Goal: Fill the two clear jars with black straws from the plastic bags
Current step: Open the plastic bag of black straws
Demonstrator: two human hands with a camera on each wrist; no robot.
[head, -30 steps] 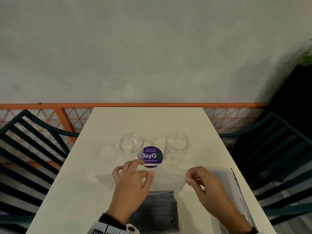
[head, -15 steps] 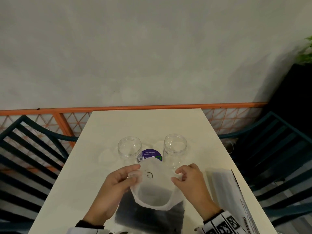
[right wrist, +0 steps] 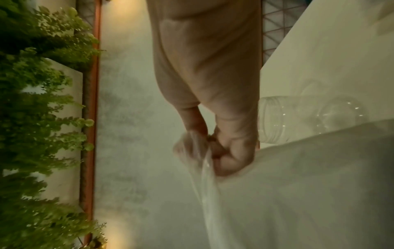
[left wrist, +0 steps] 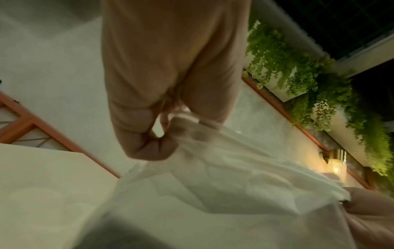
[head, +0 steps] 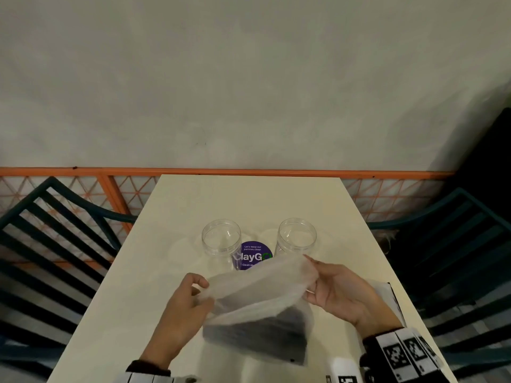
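My left hand [head: 182, 308] pinches the left edge of the plastic bag [head: 262, 288], thumb and curled fingers [left wrist: 147, 148] clamped on the film. My right hand [head: 343, 294] pinches the bag's right edge, fingers curled round the film. Between them the bag's mouth is pulled wide. The black straws [head: 257, 335] lie in the bag's lower part, nearest me. The bag is at the near end of the table [head: 249, 200]. Just beyond the bag stand two clear jars, upright and uncapped: left jar [head: 221, 241] and right jar [head: 297, 236], with a purple round sticker [head: 253, 255] between them. A second bag [head: 387, 294] lies right of the held bag, behind my right hand.
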